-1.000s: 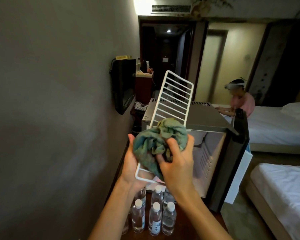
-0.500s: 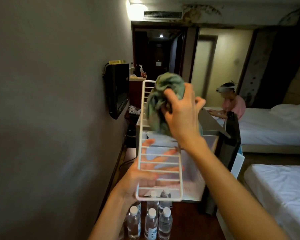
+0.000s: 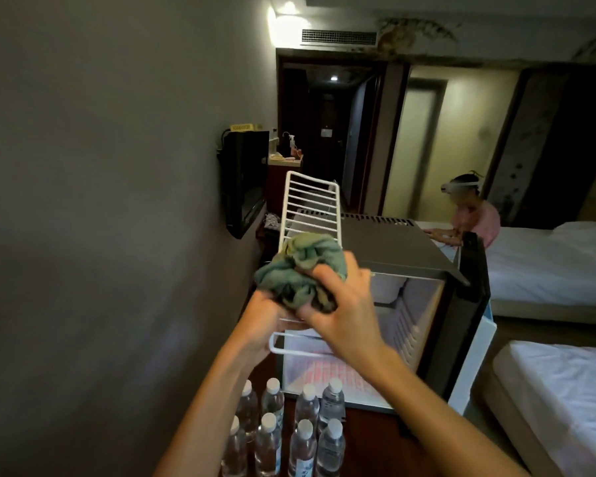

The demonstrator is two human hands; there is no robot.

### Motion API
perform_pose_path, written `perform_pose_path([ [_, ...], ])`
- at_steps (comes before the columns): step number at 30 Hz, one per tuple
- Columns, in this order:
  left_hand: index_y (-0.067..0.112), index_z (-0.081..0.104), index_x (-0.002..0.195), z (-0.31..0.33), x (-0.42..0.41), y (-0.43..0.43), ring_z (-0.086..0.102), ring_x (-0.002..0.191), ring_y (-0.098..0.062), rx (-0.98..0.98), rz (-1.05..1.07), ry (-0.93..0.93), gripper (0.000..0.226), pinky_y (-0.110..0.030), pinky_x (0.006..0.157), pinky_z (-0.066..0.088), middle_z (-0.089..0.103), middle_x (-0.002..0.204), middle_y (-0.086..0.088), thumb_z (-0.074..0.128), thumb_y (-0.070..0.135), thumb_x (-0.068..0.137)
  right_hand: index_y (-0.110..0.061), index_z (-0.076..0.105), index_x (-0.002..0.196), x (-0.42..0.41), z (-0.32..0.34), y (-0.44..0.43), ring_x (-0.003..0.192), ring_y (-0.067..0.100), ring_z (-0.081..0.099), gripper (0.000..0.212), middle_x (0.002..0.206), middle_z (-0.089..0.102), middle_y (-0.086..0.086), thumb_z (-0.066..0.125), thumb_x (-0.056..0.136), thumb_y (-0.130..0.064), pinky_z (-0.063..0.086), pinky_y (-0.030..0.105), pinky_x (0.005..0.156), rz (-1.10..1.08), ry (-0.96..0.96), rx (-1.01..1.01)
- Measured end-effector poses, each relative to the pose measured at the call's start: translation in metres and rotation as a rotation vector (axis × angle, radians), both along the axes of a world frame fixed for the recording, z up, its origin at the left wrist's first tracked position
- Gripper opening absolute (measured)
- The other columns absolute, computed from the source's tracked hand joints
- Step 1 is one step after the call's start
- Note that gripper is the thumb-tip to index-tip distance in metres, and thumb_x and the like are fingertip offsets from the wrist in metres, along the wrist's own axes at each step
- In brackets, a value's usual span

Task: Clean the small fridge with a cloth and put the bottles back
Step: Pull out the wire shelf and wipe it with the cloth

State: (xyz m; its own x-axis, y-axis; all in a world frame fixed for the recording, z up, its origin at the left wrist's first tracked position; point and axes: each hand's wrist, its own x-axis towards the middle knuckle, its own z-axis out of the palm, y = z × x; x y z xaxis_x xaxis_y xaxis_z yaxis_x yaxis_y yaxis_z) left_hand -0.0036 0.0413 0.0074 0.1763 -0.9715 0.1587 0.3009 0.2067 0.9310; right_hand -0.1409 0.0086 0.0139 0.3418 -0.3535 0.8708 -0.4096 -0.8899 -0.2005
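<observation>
My right hand [image 3: 341, 304] grips a bunched green cloth [image 3: 298, 266] and presses it against a white wire fridge shelf [image 3: 310, 204]. My left hand [image 3: 265, 321] holds the shelf from below near its lower end, tilted up in front of the small fridge [image 3: 393, 249]. The fridge stands with its door [image 3: 472, 315] swung out to the right and its white inside showing. Several clear water bottles [image 3: 283, 432] with white caps stand on the dark wooden surface just before the fridge.
A grey wall runs along the left with a black TV [image 3: 243, 180] mounted on it. Two white beds [image 3: 558, 401] lie to the right. Another person [image 3: 472, 215] with a headset leans over the far bed. A dark hallway opens behind the fridge.
My right hand has drawn the cloth down the shelf from its top end to its middle. The shelf has tilted and lowered, with my left hand still under it.
</observation>
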Motion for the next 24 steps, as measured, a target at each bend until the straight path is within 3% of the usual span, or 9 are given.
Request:
perform_pose_path([
  [1,0.002,0.058,0.112,0.0,0.0,-0.002,0.067,0.093,-0.03,0.008,0.065,0.061,0.026,-0.044,0.076,0.057,0.069,0.098,-0.016,0.06,0.01,0.087,-0.023,0.061,0.111,-0.002,-0.008,0.007,0.111,0.01,0.043,0.039,0.12,0.049,-0.006,0.071,0.075,-0.032,0.036,0.036,0.081,0.023,0.018,0.0],
  [4,0.013,0.054,0.111,-0.006,0.006,-0.007,0.062,0.088,-0.03,0.125,0.079,0.236,0.056,-0.043,0.077,0.053,0.061,0.095,-0.018,0.074,0.049,0.072,-0.027,0.056,0.111,-0.014,-0.03,0.021,0.106,0.02,0.05,0.042,0.119,0.055,-0.004,0.076,0.074,-0.03,0.031,0.035,0.077,0.03,0.138,-0.071],
  [5,0.016,0.055,0.114,-0.01,0.008,-0.007,0.063,0.091,-0.032,0.116,0.053,0.239,0.052,-0.046,0.081,0.054,0.062,0.1,-0.021,0.075,0.045,0.076,-0.026,0.056,0.11,-0.019,-0.034,0.021,0.105,0.022,0.05,0.041,0.119,0.056,-0.003,0.077,0.075,-0.031,0.03,0.034,0.076,0.007,0.16,-0.109],
  [7,0.03,0.058,0.114,-0.014,0.009,-0.003,0.067,0.092,-0.033,0.026,0.021,0.18,0.036,-0.05,0.079,0.057,0.068,0.104,-0.018,0.067,0.012,0.084,-0.025,0.056,0.107,-0.03,-0.034,0.011,0.102,0.02,0.049,0.035,0.115,0.055,-0.001,0.072,0.078,-0.035,0.029,0.034,0.075,-0.097,0.121,-0.143],
  [9,0.038,0.058,0.109,-0.02,0.008,0.004,0.067,0.09,-0.035,-0.062,-0.017,0.04,0.065,-0.051,0.074,0.058,0.071,0.101,-0.015,0.059,-0.013,0.069,-0.027,0.058,0.105,-0.036,-0.025,0.002,0.099,0.015,0.046,0.029,0.109,0.049,-0.005,0.067,0.078,-0.035,0.031,0.03,0.079,-0.178,-0.106,0.008],
  [12,0.031,0.047,0.122,-0.024,0.007,0.008,0.065,0.104,-0.041,-0.155,-0.134,0.024,0.075,-0.063,0.081,0.054,0.069,0.113,-0.02,0.066,-0.008,0.061,-0.031,0.06,0.103,-0.034,0.002,-0.004,0.101,0.011,0.057,0.028,0.106,0.059,-0.004,0.066,0.081,-0.016,0.042,0.013,0.086,-0.015,-0.502,0.379],
  [15,0.022,0.034,0.132,-0.024,0.003,0.011,0.058,0.119,-0.047,-0.213,-0.292,0.02,0.078,-0.067,0.086,0.051,0.061,0.128,-0.027,0.061,-0.015,0.069,-0.023,0.064,0.109,-0.034,0.026,-0.011,0.09,0.01,0.067,0.023,0.095,0.07,-0.005,0.059,0.093,-0.008,0.052,0.025,0.076,0.238,-0.785,0.718],
  [20,0.018,0.042,0.127,-0.015,0.005,0.013,0.067,0.102,-0.044,-0.199,-0.265,0.005,0.08,-0.059,0.077,0.057,0.066,0.119,-0.026,0.065,-0.007,0.055,-0.008,0.054,0.132,-0.03,0.02,-0.013,0.103,0.031,0.063,0.059,0.121,0.064,0.023,0.056,0.085,-0.043,0.052,0.05,0.091,0.543,-0.856,1.058],
  [24,0.021,0.052,0.111,-0.02,0.009,0.001,0.07,0.083,-0.025,-0.029,-0.103,-0.171,0.07,-0.034,0.055,0.055,0.068,0.095,-0.014,0.048,-0.008,0.047,-0.014,0.053,0.128,-0.024,0.012,-0.005,0.099,0.021,0.067,0.051,0.113,0.069,0.011,0.061,0.079,-0.025,0.057,0.034,0.079,0.631,-0.815,1.109],
])
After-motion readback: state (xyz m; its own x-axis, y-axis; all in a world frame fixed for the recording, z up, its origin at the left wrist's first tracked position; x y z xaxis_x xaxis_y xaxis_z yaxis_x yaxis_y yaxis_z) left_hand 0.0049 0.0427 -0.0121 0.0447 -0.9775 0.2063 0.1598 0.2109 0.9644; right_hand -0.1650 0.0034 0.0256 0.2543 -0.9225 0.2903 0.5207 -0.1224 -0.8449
